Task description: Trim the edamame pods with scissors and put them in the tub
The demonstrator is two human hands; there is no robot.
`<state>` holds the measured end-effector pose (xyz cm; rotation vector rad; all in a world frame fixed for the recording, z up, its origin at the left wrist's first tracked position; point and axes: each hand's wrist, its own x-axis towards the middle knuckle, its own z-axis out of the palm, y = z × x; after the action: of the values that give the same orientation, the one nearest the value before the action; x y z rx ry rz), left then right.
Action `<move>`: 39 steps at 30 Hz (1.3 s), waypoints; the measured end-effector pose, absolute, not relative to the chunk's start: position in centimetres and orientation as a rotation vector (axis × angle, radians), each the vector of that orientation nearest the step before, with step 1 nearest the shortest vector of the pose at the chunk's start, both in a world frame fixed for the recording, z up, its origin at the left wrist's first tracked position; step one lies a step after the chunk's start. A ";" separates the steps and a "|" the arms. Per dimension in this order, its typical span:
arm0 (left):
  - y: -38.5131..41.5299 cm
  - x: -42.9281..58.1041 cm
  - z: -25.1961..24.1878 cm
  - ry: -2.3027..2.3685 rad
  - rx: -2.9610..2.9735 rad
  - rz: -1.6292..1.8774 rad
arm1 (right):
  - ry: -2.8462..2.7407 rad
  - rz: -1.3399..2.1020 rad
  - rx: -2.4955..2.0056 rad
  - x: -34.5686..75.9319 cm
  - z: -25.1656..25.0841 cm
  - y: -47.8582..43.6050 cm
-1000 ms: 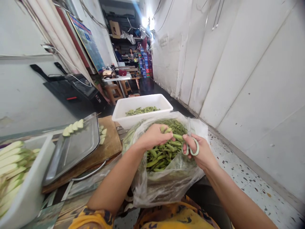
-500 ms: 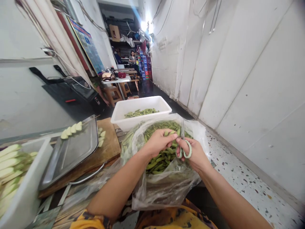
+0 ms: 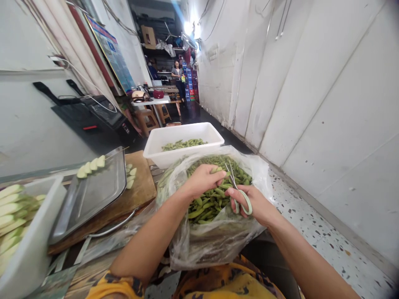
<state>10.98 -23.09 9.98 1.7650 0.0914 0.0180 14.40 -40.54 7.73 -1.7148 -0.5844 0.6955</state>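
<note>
Pinched in the fingers of my left hand [image 3: 204,181] is a green edamame pod [image 3: 217,169], held above the open plastic bag [image 3: 181,241]. My right hand [image 3: 254,203] grips scissors [image 3: 245,202] with pale green handles. Their blades are slightly apart and point up, close to the pod's end and my left fingertips. Many loose edamame pods [image 3: 202,209] fill the bag beneath both hands. Just behind the bag stands a white plastic tub [image 3: 183,129] with more pods lying on its bottom.
On the left, a metal tray [image 3: 96,199] rests on a wooden board [image 3: 141,182], with skewered pale green slices [image 3: 91,167] on it. A white bin [image 3: 46,216] of similar slices stands nearer. A person [image 3: 177,79] stands far back. A white wall [image 3: 311,91] runs along the right.
My hands have drawn slightly apart, and the scissor blades have opened and tilted leftward. The person at the back now stands more fully in view.
</note>
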 end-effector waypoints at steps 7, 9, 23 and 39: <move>-22.4 10.8 10.5 0.019 1.796 -0.132 | -0.529 0.649 -1.773 14.5 7.4 -40.9; -22.4 10.7 10.6 0.015 1.804 -0.164 | -0.478 0.653 -1.752 14.6 7.4 -41.1; -23.8 11.7 8.2 0.040 2.011 0.018 | -0.449 0.667 -1.495 14.7 7.8 -43.3; -14.6 13.3 14.9 0.469 2.341 1.327 | -0.557 0.694 -1.498 13.9 7.7 -43.8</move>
<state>13.26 -14.61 14.90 2.3412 0.4691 1.3273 13.87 -43.82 7.71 -1.4983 -0.5572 0.6939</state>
